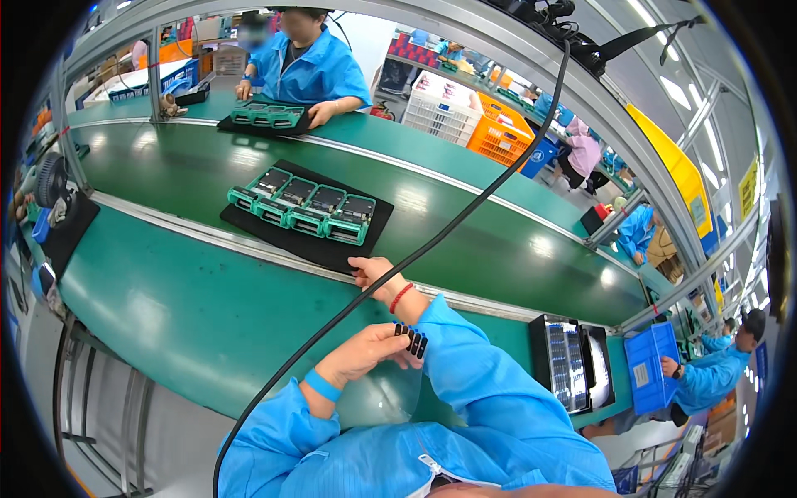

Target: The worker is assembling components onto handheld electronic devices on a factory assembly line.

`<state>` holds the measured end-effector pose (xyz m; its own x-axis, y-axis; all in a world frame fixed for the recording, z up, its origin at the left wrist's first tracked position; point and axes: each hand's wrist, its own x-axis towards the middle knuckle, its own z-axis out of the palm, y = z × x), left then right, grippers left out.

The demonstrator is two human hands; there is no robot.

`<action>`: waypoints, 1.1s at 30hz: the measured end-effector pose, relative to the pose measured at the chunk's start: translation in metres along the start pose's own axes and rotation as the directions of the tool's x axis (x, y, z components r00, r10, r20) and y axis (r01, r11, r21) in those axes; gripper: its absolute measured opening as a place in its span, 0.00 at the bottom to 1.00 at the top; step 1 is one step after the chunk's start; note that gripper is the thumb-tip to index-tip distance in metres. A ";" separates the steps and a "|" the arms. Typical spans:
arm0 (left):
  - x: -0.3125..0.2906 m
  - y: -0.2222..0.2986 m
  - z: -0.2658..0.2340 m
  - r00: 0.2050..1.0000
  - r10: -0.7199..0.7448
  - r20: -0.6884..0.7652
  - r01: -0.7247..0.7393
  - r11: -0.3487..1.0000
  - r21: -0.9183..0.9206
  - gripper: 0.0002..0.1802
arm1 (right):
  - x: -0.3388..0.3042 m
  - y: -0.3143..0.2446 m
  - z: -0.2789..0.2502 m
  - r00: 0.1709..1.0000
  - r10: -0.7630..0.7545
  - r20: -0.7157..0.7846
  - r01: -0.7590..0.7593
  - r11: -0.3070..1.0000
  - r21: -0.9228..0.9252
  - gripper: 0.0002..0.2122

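Observation:
My left hand (363, 355) is closed, pinching a clear plastic sheet (386, 394) with several small black oblong pieces (413, 341) along its upper edge. Ahead of it, my right hand (380, 278), a red cord at the wrist, has its fingers closed at the near corner of a black mat (286, 241). The mat lies on the green conveyor belt and reaches its near rail. On it rests a green frame (305, 206) with several bays, each carrying a dark module. A black cable crosses the view close to my right wrist.
Across the belt (465, 241), a co-worker in blue (311, 62) handles a similar green frame (266, 114) on a black mat. To my right stands a black box of packed strips (564, 365), near a blue crate (652, 365) touched by another person. A metal rail (207, 228) edges the belt.

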<state>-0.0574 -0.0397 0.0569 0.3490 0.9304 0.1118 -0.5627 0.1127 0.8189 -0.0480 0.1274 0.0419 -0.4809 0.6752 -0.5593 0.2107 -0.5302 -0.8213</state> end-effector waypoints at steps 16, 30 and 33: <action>0.006 -0.001 0.036 0.964 -0.251 -0.086 0.265 0.918 0.296 0.16 | -0.190 0.076 -0.230 0.978 -0.150 -0.147 0.162 0.984 0.069 0.07; 0.023 0.022 0.041 0.975 0.090 0.203 -0.160 -0.347 0.924 0.08 | -0.193 0.036 -0.224 0.472 -0.683 0.558 0.403 -0.396 -0.825 0.29; 0.030 0.023 0.027 0.968 0.001 0.250 -0.230 -0.386 0.894 0.09 | -0.171 0.036 -0.228 0.588 -0.600 0.542 0.380 -0.387 -0.840 0.26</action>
<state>-0.0400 -0.0188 0.0942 0.5245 0.8140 0.2497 0.8063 -0.5690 0.1615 0.2356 0.1094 0.0819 -0.8708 0.4370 0.2253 0.4508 0.8925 0.0111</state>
